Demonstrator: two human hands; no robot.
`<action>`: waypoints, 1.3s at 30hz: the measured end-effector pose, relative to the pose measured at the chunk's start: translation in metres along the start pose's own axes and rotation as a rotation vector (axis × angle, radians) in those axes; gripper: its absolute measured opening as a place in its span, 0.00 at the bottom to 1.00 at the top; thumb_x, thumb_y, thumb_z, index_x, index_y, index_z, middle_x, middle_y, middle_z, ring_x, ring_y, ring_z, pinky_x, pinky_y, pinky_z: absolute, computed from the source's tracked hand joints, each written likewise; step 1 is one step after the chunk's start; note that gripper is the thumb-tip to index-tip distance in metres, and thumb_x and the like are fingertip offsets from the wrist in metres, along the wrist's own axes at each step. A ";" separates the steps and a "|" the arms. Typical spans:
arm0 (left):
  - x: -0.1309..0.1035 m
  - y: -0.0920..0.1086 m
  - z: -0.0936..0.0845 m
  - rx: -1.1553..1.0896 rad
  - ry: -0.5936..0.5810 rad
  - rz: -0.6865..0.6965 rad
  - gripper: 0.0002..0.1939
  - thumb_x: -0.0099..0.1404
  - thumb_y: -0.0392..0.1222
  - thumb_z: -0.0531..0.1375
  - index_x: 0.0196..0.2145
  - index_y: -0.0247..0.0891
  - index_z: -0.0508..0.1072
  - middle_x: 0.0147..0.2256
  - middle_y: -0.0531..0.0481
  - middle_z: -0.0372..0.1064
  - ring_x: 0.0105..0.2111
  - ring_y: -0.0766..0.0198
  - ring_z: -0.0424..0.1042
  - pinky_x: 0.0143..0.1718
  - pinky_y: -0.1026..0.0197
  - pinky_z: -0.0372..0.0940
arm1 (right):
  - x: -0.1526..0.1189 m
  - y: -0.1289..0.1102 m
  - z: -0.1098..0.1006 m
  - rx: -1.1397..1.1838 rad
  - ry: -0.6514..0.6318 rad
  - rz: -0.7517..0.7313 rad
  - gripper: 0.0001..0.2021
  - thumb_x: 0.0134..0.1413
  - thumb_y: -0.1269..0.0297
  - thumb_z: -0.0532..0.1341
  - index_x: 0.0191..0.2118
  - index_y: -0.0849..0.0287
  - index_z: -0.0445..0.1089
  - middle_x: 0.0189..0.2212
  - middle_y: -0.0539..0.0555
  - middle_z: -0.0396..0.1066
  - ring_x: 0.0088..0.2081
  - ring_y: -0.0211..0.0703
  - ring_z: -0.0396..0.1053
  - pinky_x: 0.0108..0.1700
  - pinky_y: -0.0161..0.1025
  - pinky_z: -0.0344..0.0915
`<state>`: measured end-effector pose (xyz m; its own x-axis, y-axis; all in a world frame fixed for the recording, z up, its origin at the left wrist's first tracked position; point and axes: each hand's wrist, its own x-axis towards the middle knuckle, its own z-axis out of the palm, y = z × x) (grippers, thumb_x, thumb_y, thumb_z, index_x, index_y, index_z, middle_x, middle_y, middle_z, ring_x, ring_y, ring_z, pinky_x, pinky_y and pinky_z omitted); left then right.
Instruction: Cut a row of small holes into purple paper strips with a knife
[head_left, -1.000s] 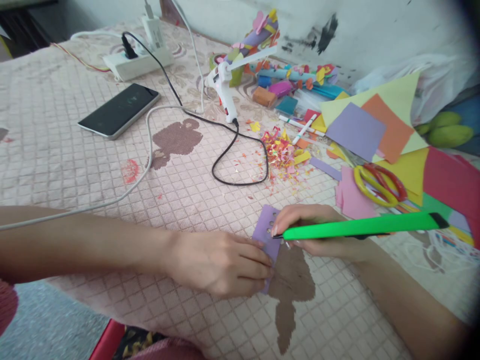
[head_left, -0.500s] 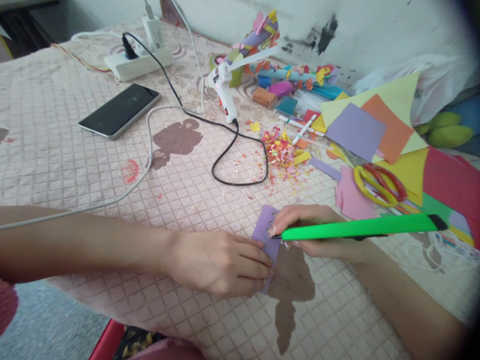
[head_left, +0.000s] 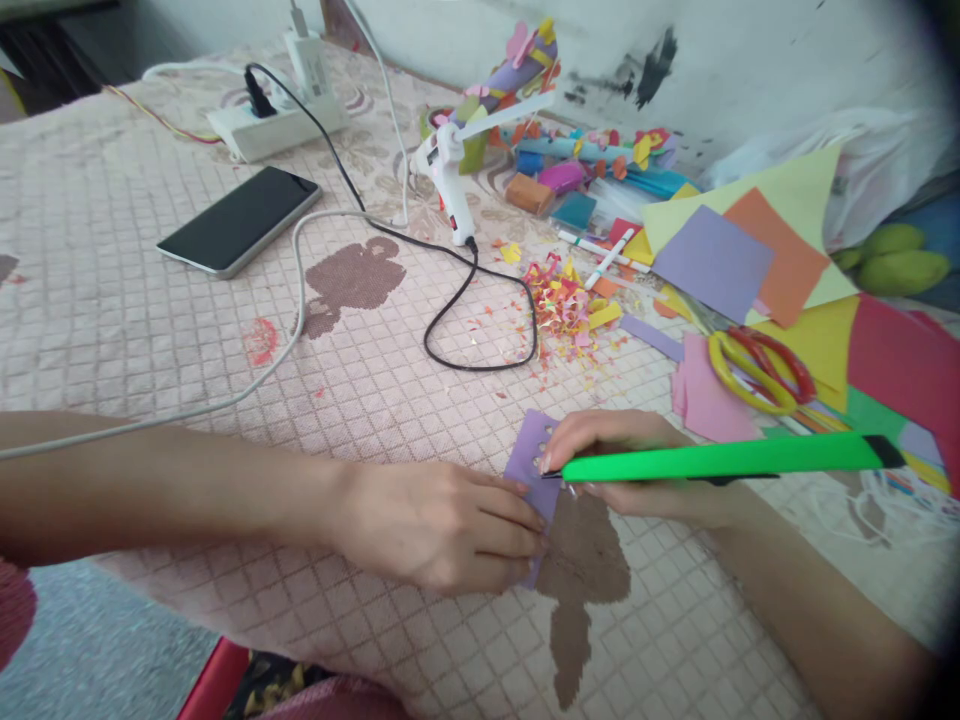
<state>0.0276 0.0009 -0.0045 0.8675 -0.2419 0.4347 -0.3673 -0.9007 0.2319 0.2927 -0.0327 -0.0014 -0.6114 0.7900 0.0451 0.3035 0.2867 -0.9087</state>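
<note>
A strip of purple paper [head_left: 525, 461] with small cut-outs along its right edge lies on the cloth. My left hand [head_left: 442, 527] rests flat across its lower part, pressing it down with the fingers stretched out. In my right hand [head_left: 626, 440] is a green utility knife [head_left: 705, 460], gripped near its front end. The dark tip of the knife touches the paper's right edge, beside the cut-outs. The knife's body slants out to the right over my wrist. Part of the strip is hidden under my left fingers.
Beyond my hands lie paper scraps [head_left: 562, 310], a white glue gun [head_left: 452, 190] with a looped black cord, and a phone [head_left: 240, 220]. A power strip [head_left: 274, 125] stands at the back left. Scissors [head_left: 757, 370] and coloured sheets [head_left: 712, 260] lie to the right.
The rear end of the green utility knife has shifted slightly to the right. The phone's faintly lit screen has gone dark. My left hand and the purple strip stay put.
</note>
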 end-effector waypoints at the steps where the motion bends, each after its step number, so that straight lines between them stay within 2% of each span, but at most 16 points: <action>1: 0.000 0.000 0.000 -0.001 -0.009 -0.003 0.16 0.75 0.33 0.51 0.42 0.33 0.80 0.49 0.42 0.77 0.53 0.60 0.74 0.63 0.58 0.65 | 0.000 0.000 0.000 -0.010 -0.006 -0.005 0.13 0.55 0.73 0.67 0.46 0.52 0.76 0.41 0.53 0.79 0.43 0.46 0.77 0.41 0.39 0.74; 6: -0.001 0.000 0.000 -0.055 -0.005 -0.006 0.16 0.74 0.32 0.51 0.43 0.27 0.79 0.49 0.39 0.77 0.54 0.56 0.74 0.64 0.57 0.63 | 0.001 -0.002 -0.001 -0.043 -0.028 0.000 0.16 0.54 0.77 0.66 0.46 0.52 0.75 0.41 0.52 0.78 0.43 0.45 0.77 0.42 0.38 0.74; 9: -0.002 0.000 0.000 -0.058 -0.022 -0.012 0.16 0.74 0.32 0.51 0.45 0.27 0.79 0.50 0.39 0.76 0.55 0.56 0.73 0.66 0.57 0.61 | 0.001 -0.003 -0.001 -0.062 -0.029 -0.001 0.17 0.53 0.78 0.66 0.46 0.52 0.75 0.41 0.51 0.78 0.42 0.44 0.77 0.42 0.37 0.74; 13: -0.003 0.001 0.001 -0.073 -0.051 -0.029 0.16 0.74 0.32 0.51 0.47 0.27 0.78 0.52 0.39 0.75 0.56 0.56 0.72 0.67 0.56 0.59 | 0.001 -0.005 -0.002 -0.083 -0.042 0.003 0.17 0.53 0.77 0.66 0.46 0.52 0.75 0.41 0.51 0.79 0.43 0.45 0.77 0.41 0.38 0.73; 23: -0.004 0.002 0.001 -0.147 -0.028 -0.065 0.16 0.74 0.31 0.50 0.46 0.24 0.77 0.51 0.36 0.75 0.56 0.54 0.72 0.66 0.55 0.60 | 0.001 -0.007 -0.004 -0.101 -0.048 0.013 0.15 0.55 0.76 0.66 0.46 0.52 0.74 0.40 0.50 0.78 0.41 0.43 0.76 0.42 0.37 0.71; 27: -0.003 0.004 0.001 -0.187 0.003 -0.059 0.14 0.73 0.31 0.53 0.45 0.23 0.77 0.50 0.34 0.75 0.55 0.52 0.72 0.66 0.54 0.61 | 0.001 -0.010 -0.004 -0.096 -0.051 0.032 0.14 0.56 0.75 0.65 0.46 0.52 0.74 0.41 0.51 0.78 0.42 0.44 0.75 0.43 0.38 0.70; 29: -0.003 0.003 -0.001 -0.241 0.076 -0.067 0.11 0.72 0.31 0.55 0.42 0.24 0.77 0.46 0.33 0.77 0.52 0.53 0.74 0.62 0.56 0.66 | 0.000 -0.011 -0.003 -0.079 -0.059 0.019 0.14 0.58 0.73 0.65 0.48 0.52 0.74 0.41 0.51 0.78 0.43 0.44 0.75 0.44 0.38 0.69; 32: -0.003 -0.002 -0.007 -0.326 0.284 -0.235 0.04 0.69 0.31 0.59 0.37 0.28 0.74 0.37 0.39 0.77 0.43 0.58 0.75 0.53 0.57 0.71 | -0.002 -0.007 -0.001 -0.041 -0.058 -0.063 0.12 0.61 0.69 0.65 0.49 0.52 0.75 0.42 0.52 0.77 0.43 0.44 0.75 0.45 0.40 0.69; 34: -0.003 -0.009 -0.010 -0.323 0.362 -0.405 0.03 0.68 0.34 0.62 0.38 0.31 0.73 0.37 0.42 0.75 0.42 0.59 0.74 0.50 0.54 0.71 | -0.003 -0.003 0.002 -0.052 -0.041 -0.078 0.10 0.62 0.67 0.65 0.48 0.52 0.76 0.41 0.53 0.77 0.42 0.43 0.75 0.44 0.39 0.69; 36: -0.004 -0.017 -0.011 -0.358 0.326 -0.517 0.11 0.66 0.38 0.65 0.45 0.33 0.72 0.45 0.41 0.74 0.48 0.56 0.72 0.53 0.52 0.69 | -0.004 -0.001 0.004 -0.066 -0.023 -0.074 0.09 0.61 0.68 0.65 0.47 0.51 0.76 0.40 0.52 0.77 0.41 0.42 0.75 0.43 0.39 0.69; 39: -0.002 -0.027 -0.008 -0.493 0.218 -0.530 0.26 0.62 0.42 0.69 0.54 0.36 0.66 0.54 0.38 0.69 0.56 0.53 0.68 0.56 0.50 0.66 | -0.006 0.001 0.007 -0.073 0.002 -0.076 0.11 0.61 0.68 0.66 0.48 0.50 0.76 0.41 0.51 0.77 0.42 0.42 0.75 0.45 0.39 0.70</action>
<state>0.0328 0.0291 -0.0050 0.9026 0.3018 0.3070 -0.0713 -0.5984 0.7980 0.2917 -0.0402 -0.0055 -0.6331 0.7658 0.1133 0.3092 0.3843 -0.8699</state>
